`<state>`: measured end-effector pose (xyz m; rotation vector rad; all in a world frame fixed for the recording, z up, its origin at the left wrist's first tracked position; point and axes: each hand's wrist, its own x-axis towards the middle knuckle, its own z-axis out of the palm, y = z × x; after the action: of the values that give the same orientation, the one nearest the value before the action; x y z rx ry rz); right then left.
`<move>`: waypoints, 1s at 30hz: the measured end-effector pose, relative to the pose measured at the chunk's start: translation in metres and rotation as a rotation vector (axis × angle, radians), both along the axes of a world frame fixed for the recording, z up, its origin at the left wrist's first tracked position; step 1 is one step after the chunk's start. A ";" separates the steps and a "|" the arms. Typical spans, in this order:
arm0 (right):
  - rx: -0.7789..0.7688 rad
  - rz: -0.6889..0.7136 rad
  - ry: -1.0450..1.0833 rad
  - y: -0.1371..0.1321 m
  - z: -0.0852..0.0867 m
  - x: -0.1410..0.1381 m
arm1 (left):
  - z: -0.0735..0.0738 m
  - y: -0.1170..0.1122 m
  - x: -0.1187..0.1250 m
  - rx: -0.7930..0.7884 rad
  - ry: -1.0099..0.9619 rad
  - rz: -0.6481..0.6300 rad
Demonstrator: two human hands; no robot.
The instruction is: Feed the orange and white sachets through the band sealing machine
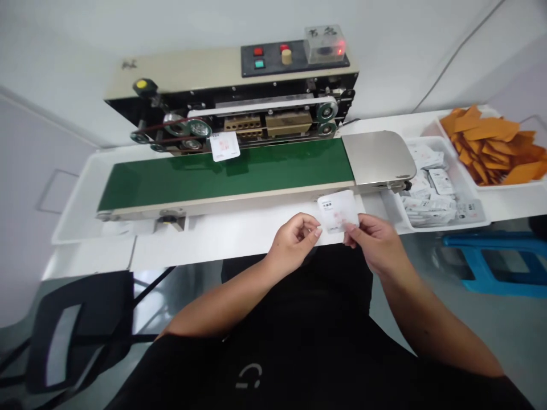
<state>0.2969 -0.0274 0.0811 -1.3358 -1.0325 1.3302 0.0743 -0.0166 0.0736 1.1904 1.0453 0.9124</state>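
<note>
My right hand [376,242] pinches a small white sachet [337,210] by its lower right edge, thumb on the front. The sachet has dark and reddish print and is held up over the near edge of the table. Beside its left edge is my left hand [294,242], fingers curled and thumb tip close to the index fingertip, with nothing visible between them. A band sealing machine [231,85] stands behind, with a green conveyor belt [277,168] along its front. Another white sachet [224,147] hangs at the machine's sealing bands, above the belt.
To the right, a white bin [482,225] holds several filled sachets, and another bin [474,185] holds orange-brown packets. A white tray [81,176] sits at the belt's left end. A black chair [81,330] and a blue stool [499,262] stand below the table [239,233].
</note>
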 end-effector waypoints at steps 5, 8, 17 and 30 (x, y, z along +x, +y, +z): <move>-0.073 -0.065 0.136 0.053 0.030 0.021 | -0.013 -0.014 -0.030 0.018 0.053 -0.057; -0.129 -0.113 0.136 0.092 0.045 0.034 | -0.024 -0.022 -0.047 0.016 0.094 -0.095; -0.215 -0.152 0.040 0.176 0.051 0.031 | -0.044 -0.026 -0.071 0.001 0.130 -0.130; -0.273 -0.024 0.002 0.188 0.060 -0.001 | -0.057 -0.018 -0.090 0.049 0.133 -0.114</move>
<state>0.2962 0.1610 0.1415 -1.5420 -0.8525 1.4930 -0.0154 -0.0347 0.0164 1.3529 1.0546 0.7827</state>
